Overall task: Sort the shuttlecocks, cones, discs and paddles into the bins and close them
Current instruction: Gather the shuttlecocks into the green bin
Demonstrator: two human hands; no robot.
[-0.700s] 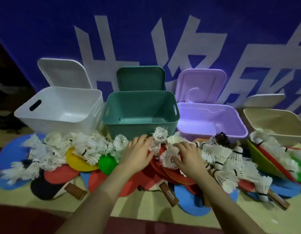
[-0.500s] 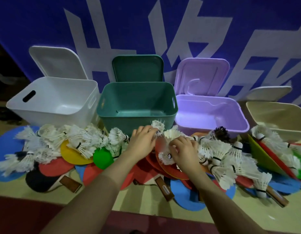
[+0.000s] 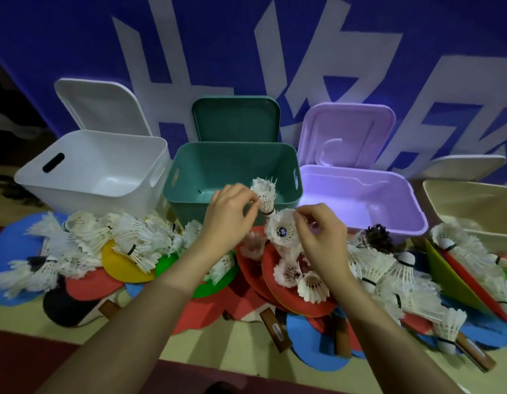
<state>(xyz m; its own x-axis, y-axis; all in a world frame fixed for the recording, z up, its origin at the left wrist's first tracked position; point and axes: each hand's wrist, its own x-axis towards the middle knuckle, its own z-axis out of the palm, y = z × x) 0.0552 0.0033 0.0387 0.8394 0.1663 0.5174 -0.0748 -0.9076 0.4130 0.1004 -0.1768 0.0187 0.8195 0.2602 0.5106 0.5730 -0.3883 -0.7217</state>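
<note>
My left hand (image 3: 228,214) pinches a white shuttlecock (image 3: 264,191) held upright in front of the green bin (image 3: 232,172). My right hand (image 3: 320,237) grips a second shuttlecock (image 3: 282,231) with a blue sticker, lifted just above a red disc (image 3: 298,300). Four open bins stand in a row: white (image 3: 90,169), green, purple (image 3: 357,200) and beige (image 3: 474,206). Several shuttlecocks (image 3: 127,237) lie heaped over coloured discs and wooden-handled paddles (image 3: 275,328) along the floor in front.
Each bin's lid leans open against the blue wall with white lettering (image 3: 317,52). A dark shuttlecock (image 3: 379,234) lies by the purple bin. Yellow (image 3: 118,260), green (image 3: 209,282) and blue (image 3: 312,345) discs lie in the pile. A dark red floor strip (image 3: 33,354) runs nearest me.
Both hands have risen from the pile, each lifting a shuttlecock toward the green bin. The view has tilted slightly down and closer.
</note>
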